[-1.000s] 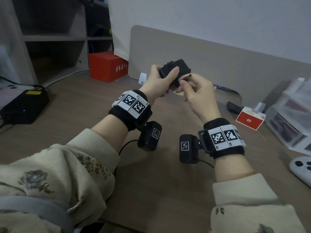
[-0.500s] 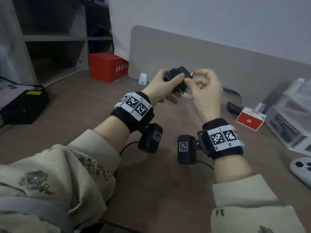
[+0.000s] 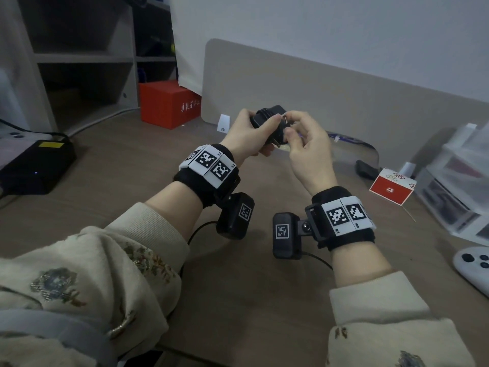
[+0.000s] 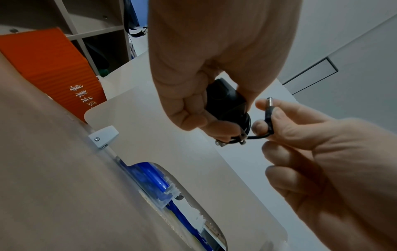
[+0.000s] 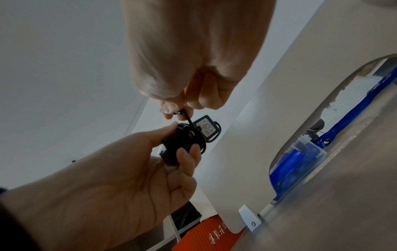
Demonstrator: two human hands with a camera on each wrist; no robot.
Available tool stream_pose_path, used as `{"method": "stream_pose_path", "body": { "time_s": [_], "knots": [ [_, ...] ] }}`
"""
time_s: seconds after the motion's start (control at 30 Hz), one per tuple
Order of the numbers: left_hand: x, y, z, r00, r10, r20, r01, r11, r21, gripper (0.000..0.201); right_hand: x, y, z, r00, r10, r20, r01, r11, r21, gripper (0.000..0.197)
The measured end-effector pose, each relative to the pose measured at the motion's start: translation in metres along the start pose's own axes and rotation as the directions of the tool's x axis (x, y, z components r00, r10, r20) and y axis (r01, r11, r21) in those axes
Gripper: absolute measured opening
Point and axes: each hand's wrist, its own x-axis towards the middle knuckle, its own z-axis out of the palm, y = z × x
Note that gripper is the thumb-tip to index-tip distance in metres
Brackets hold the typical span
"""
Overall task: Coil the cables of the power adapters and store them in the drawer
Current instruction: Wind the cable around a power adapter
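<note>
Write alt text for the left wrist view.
The left hand grips a black adapter with cable wound round it, while the right hand pinches the cable's barrel plug beside it. Behind are a beige divider and an orange box.

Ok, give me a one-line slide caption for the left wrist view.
Left hand grips the black power adapter while the right hand pinches the cable's barrel plug beside it.

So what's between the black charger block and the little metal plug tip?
A short loop of black cable runs from the power adapter to the barrel plug in the right hand, seen from the left wrist.
</note>
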Motion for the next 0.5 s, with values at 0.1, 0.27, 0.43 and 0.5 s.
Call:
{"method": "stream_pose_path", "body": {
  "time_s": [0.1, 0.27, 0.43, 0.5],
  "knots": [
    [-0.002, 0.001, 0.001, 1.0, 0.019, -0.001, -0.019, 1.0, 0.001, 0.04, 0.001, -0.001, 0.001, 1.0, 0.016, -0.013, -0.016, 1.0, 0.003, 0.027],
    [-0.007, 0.003, 0.005, 0.995, 0.092, 0.042, -0.093, 0.996, 0.017, 0.04, 0.005, 0.002, -0.003, 0.983, 0.106, -0.147, -0.1, 0.994, 0.046, 0.028],
    [-0.013, 0.003, 0.007, 0.99, 0.111, 0.09, -0.115, 0.992, 0.045, 0.023, 0.005, 0.006, -0.003, 0.963, 0.191, -0.19, -0.177, 0.98, 0.088, 0.026],
    [-0.014, 0.005, 0.008, 0.986, 0.104, 0.133, -0.112, 0.992, 0.052, 0.025, 0.005, 0.009, -0.004, 0.954, 0.216, -0.208, -0.198, 0.975, 0.1, 0.022]
  ]
}}
